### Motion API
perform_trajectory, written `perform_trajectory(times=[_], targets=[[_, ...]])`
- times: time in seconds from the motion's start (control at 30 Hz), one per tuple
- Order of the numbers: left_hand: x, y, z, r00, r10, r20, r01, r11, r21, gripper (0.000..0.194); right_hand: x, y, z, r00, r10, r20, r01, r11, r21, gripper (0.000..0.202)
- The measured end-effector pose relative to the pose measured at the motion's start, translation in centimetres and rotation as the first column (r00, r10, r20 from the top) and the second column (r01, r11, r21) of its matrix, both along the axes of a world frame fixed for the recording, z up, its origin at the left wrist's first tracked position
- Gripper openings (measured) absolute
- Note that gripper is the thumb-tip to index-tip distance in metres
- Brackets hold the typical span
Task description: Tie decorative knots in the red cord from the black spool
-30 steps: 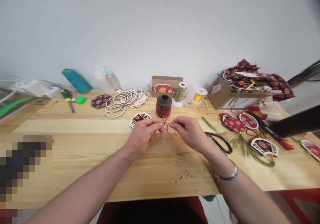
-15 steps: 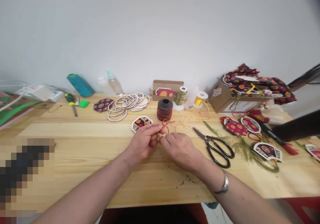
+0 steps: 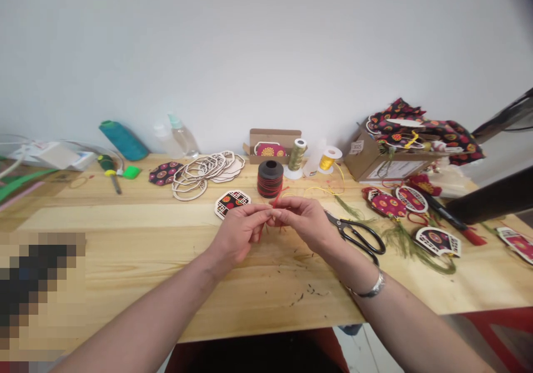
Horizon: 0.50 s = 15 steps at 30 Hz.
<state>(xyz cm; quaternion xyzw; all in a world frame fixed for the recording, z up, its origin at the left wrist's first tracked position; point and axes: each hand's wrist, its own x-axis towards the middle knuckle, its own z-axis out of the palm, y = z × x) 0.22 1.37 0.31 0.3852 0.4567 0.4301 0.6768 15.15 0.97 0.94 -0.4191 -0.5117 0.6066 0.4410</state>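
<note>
My left hand (image 3: 239, 231) and my right hand (image 3: 302, 221) meet fingertip to fingertip over the middle of the table, both pinching a thin red cord (image 3: 276, 196). Bits of the cord show above and below the fingers; the pinched part is hidden. Just behind them stands a dark spool (image 3: 270, 180) wound with red cord. A patterned ornament with a white frame (image 3: 232, 202) lies beside my left hand, partly behind it. To the right of my right hand are black-handled scissors (image 3: 360, 237), partly covered by that hand and forearm.
Behind are a green thread spool (image 3: 297, 159), a yellow thread spool (image 3: 330, 159) and a small cardboard box (image 3: 275, 134). White frames (image 3: 208, 172) are piled at left, near a screwdriver (image 3: 109, 173). At right stand a full carton (image 3: 370, 154) and tasselled ornaments (image 3: 437, 242).
My right hand has turned and lifted, its fingertips now meeting those of my left hand on the cord. The view has shifted slightly, so the table things sit a little further left.
</note>
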Motion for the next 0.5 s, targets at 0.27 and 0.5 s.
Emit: perform_trajectory(times=[0.27,0.5], targets=[[0.14,-0.16,-0.09,0.995,-0.031,-0.093,0.034,0.999,0.032,0.018,-0.03,0.15,-0.57,0.97,-0.182,0.158,0.165,0.98,0.115,0.019],[0.1,-0.19,-0.13,0.995,-0.071,-0.074,0.073,0.997,0.027,0.018,0.15,0.03,-0.32,0.896,-0.259,0.36,0.142,0.937,0.319,0.013]])
